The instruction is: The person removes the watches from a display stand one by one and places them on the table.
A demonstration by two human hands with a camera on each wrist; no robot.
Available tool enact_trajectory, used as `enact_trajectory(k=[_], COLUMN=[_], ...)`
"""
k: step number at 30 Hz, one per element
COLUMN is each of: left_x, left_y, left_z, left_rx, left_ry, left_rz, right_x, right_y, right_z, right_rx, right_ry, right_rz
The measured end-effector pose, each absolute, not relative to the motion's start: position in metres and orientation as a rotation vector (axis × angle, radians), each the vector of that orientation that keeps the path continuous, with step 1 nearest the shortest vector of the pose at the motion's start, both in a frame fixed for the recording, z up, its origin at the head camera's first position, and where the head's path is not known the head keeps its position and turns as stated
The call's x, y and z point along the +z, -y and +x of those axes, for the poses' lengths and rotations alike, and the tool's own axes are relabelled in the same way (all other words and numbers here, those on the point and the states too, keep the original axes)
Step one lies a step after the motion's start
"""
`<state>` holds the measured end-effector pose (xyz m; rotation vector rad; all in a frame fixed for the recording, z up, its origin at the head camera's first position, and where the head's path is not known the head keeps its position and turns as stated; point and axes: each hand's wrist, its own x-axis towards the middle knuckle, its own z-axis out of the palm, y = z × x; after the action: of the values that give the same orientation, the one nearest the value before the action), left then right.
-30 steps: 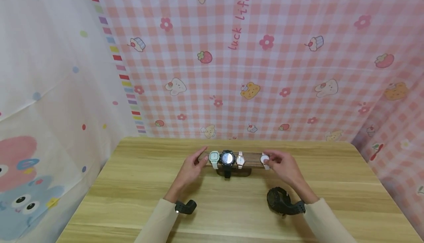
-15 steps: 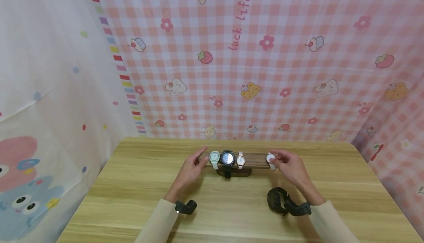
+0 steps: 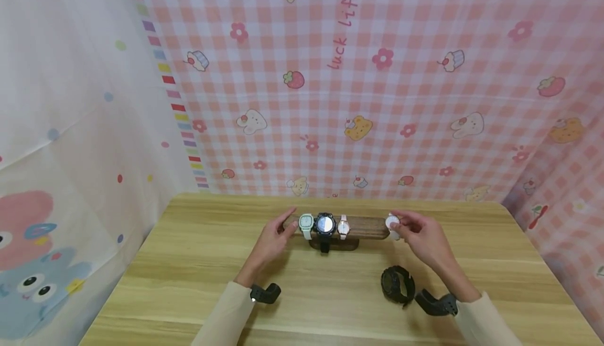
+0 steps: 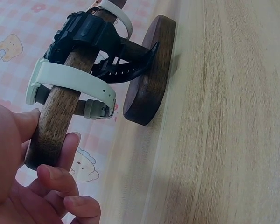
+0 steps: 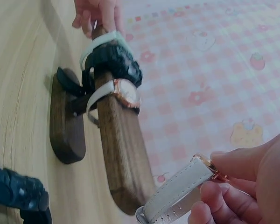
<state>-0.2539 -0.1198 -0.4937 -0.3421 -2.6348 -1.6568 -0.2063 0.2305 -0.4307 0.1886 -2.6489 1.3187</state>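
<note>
A wooden watch stand [image 3: 370,228] has a long bar raised on an oval base. My left hand [image 3: 271,238] grips the bar's left end between thumb and fingers. On the bar sit a mint-green square watch [image 3: 306,222], a chunky black watch [image 3: 325,224] and a small rose-gold watch [image 5: 127,92] with a pale strap. At the bar's right end, my right hand [image 3: 427,238] pinches a white-strapped watch [image 5: 177,191] by its rose-gold case. Its buckled strap loop lies just off the bar's tip in the right wrist view.
Another black watch [image 3: 397,285] stands on its side on the wooden table [image 3: 330,304], near the right forearm. Black straps [image 3: 436,304] are worn on both wrists. A pink checked cloth [image 3: 302,99] hangs behind the table.
The right hand has slid the white-strapped watch rightward along the bar and past its end. The left hand keeps its hold, and the other watches stay put.
</note>
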Motion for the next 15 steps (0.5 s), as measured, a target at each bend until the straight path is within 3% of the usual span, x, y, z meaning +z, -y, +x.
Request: enact_trajectory(k=[15], left_x=[-0.494], left_y=[0.12], left_z=[-0.255], left_rx=[-1.687], left_ry=[2.647], left_rz=[-0.326], right_x=[-0.417], right_y=[-0.209], right_z=[-0.184], right_rx=[1.416], right_ry=[2.629], right_rz=[0.322])
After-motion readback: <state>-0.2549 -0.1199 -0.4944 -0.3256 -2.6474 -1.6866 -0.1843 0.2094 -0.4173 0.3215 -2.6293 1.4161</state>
